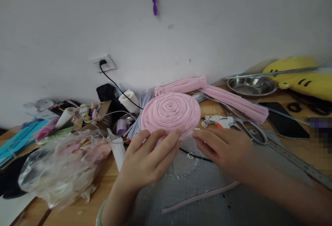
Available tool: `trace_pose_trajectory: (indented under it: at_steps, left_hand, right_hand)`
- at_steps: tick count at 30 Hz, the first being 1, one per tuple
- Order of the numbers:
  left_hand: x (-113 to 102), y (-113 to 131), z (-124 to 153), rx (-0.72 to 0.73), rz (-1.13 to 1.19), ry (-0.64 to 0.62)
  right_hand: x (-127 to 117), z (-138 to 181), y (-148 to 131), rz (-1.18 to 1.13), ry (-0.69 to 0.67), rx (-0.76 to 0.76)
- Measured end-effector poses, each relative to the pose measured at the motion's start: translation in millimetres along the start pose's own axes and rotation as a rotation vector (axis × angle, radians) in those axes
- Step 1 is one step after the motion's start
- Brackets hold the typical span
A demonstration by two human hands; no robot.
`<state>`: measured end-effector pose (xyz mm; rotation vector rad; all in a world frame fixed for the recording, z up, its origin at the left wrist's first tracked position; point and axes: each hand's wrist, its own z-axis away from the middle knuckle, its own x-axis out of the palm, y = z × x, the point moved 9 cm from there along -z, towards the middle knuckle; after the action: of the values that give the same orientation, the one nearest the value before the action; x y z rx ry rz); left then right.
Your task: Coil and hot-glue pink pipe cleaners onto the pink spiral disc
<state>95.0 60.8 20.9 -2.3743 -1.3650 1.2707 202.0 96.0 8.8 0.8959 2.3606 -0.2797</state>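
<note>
A round, flat disc of coiled pink pipe cleaners (171, 110) is held up in front of me, its spiral face tilted towards me. My left hand (153, 153) grips its lower edge, fingers on the front and the thumb out of sight. At the lower right edge, my right hand (220, 146) is closed in a pinch, fingertips on the rim. A single pink pipe cleaner (199, 197) lies on the grey mat (155, 205) below. Behind the disc are two bundles of pink pipe cleaners (236, 103).
Right of the disc lie a glue gun (219, 120), scissors (250, 130), a metal ruler (298, 163), a phone (287, 120) and a steel bowl (251, 86). A plastic bag (62, 170) and craft bits crowd the left. A black cord (116, 87) runs from the wall socket (107, 63).
</note>
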Motion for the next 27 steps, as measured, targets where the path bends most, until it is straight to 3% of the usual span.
trace_pose_trajectory:
  at_steps: [27]
  left_hand:
    - [4.4, 0.3, 0.2, -0.037, -0.029, -0.018]
  right_hand:
    - [-1.8, 1.1, -1.2, 0.005, -0.012, 0.030]
